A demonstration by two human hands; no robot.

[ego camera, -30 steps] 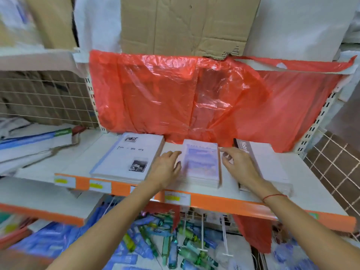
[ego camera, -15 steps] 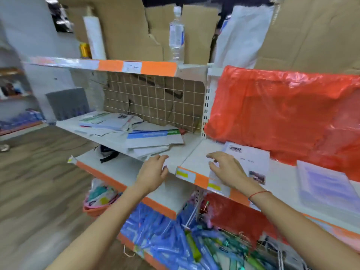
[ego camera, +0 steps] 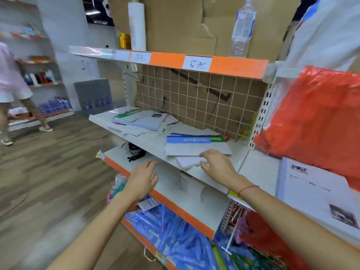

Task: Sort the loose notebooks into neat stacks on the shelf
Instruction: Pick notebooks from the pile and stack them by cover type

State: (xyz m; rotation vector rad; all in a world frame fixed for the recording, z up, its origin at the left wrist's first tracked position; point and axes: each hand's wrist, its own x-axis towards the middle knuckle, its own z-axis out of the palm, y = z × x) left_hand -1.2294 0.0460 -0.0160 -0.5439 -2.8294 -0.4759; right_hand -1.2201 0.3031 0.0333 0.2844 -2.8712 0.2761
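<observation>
The shelf (ego camera: 148,140) is white, with a wire grid (ego camera: 196,98) backing it. Above the shelf runs an upper shelf (ego camera: 169,60) edged in orange, carrying handwritten price tags, a water bottle (ego camera: 242,30) and a white roll (ego camera: 137,26) in front of cardboard. Right of the shelf hangs red plastic (ego camera: 315,117), and below that plastic lies a white booklet (ego camera: 315,193) on the neighbouring bay. Below the shelf sits a lower shelf (ego camera: 175,197) with an orange front edge, and under that are blue packets (ego camera: 175,236).

The loose notebooks lie on the shelf in two messy heaps. The left heap (ego camera: 140,121) is at the shelf's back left, fanned out, with a green-banded cover on top. The right heap (ego camera: 196,148) is near the shelf's front right; its top cover has a blue and green band, and pale sheets stick out beneath it over the shelf's edge.

The right hand (ego camera: 216,164) is at the front of the right heap, fingers spread and slightly bent, fingertips touching the pale sheets; it grips nothing. A red string circles its wrist. The left hand (ego camera: 142,182) hovers below the shelf's front edge, over the lower shelf, fingers relaxed and holding nothing.

A black object (ego camera: 136,152) lies on the lower shelf under the shelf; what it is cannot be told. Far left of the shelf, a person (ego camera: 11,90) is on the wooden floor.
</observation>
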